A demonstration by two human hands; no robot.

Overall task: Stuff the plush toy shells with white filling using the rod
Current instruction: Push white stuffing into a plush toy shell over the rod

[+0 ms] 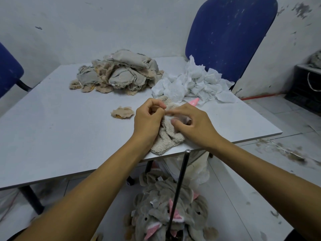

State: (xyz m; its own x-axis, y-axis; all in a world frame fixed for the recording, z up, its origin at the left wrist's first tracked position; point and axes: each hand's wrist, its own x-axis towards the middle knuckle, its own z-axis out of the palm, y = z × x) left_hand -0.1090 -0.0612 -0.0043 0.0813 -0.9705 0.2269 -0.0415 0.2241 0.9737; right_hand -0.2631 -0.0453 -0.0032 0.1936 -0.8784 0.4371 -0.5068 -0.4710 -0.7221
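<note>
1. Right now both hands work one beige plush shell [166, 136] that lies on the surface [69, 129] at its near edge, partly over the lip. The left hand [147, 119] has its fingers curled and pinches the fabric at the top; the right hand [189, 122] is curled too, fingertips at the same spot, and seems to pinch the shell, though blur hides the exact grip.
2. The step looks like finding and spreading the shell's opening. Keep the two pinches on opposite lips of the gap, so it stays wide.
3. The white filling [192, 84] sits just behind the shell, within easy reach of the right hand. Take small tufts; big wads will likely jam at the mouth.
4. The rod [180, 181] stands upright below the surface edge, amid finished toys [166, 211] on the floor. No hand holds it. Fetch it only once filling is seated in the opening.
5. Pull the shell further onto the surface first, or it may slide off.
6. More empty shells [119, 72] wait in a heap at the far side.
</note>
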